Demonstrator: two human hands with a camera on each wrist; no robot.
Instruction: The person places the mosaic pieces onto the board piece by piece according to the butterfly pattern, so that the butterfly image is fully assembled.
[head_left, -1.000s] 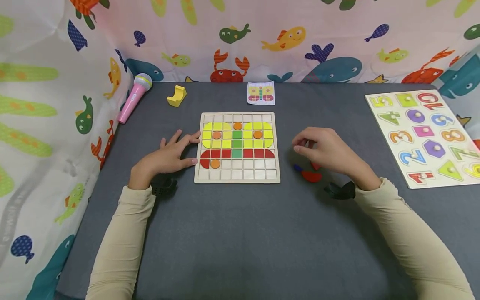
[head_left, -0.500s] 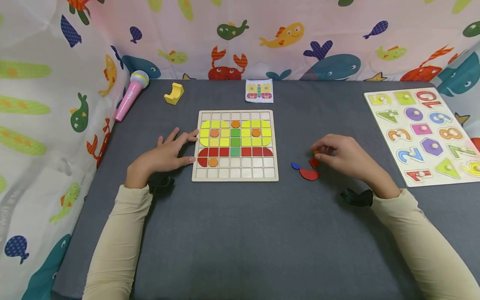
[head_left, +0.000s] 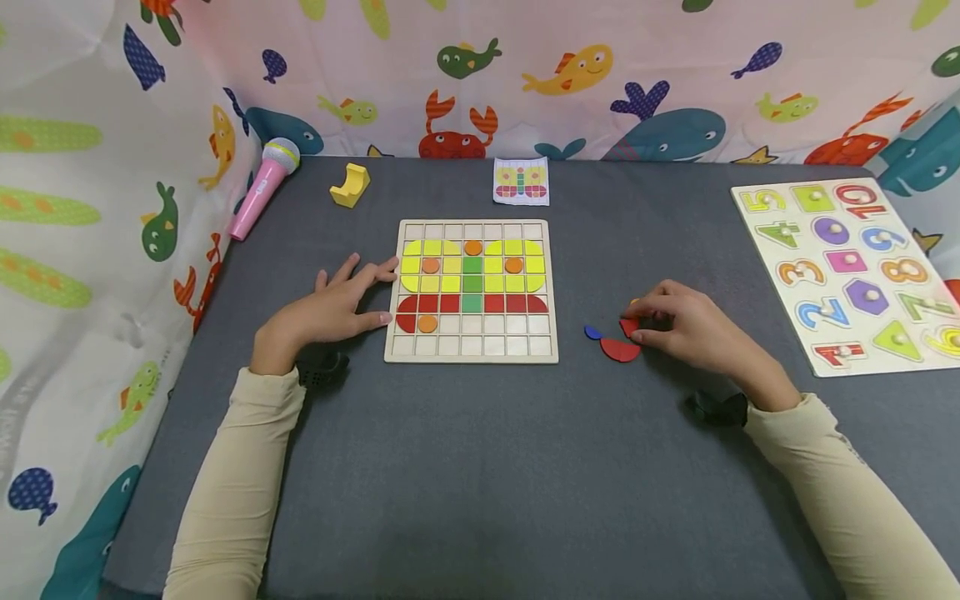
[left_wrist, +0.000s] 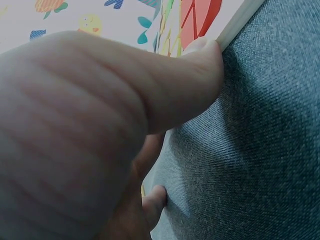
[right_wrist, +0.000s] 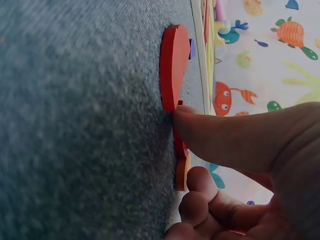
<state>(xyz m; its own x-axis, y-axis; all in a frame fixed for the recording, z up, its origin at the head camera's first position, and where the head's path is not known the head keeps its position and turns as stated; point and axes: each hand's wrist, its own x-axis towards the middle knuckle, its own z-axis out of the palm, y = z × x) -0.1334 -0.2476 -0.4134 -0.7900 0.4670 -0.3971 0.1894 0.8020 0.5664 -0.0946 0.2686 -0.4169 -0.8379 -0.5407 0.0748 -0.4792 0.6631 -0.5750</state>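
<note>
A wooden grid board [head_left: 471, 360] lies flat on the grey cloth, with yellow, red, green and orange tiles set in its cells. At the board's left edge rests my left hand [head_left: 326, 310], fingers spread, thumb and fingertips touching the side. My right hand [head_left: 690, 329] is down on the cloth right of the board, thumb and forefinger about a small red tile [head_left: 628, 326]; the forefinger's tip is hidden in the right wrist view. Close by lie a red half-round tile [head_left: 620, 351], a small blue tile [head_left: 592, 332] and an orange tile [right_wrist: 183, 172], partly covered by the hand.
A small pattern card [head_left: 521, 182] lies behind the board. Left of it stand a yellow block [head_left: 350, 186] and a pink toy microphone [head_left: 264, 190]. A number puzzle board [head_left: 892, 337] lies at the right. A fish-printed curtain [head_left: 390, 50] borders the table.
My right hand has moved right and toward me, from beside the board to the loose tiles, uncovering the blue and half-round ones. My left hand has stayed at the board's edge.
</note>
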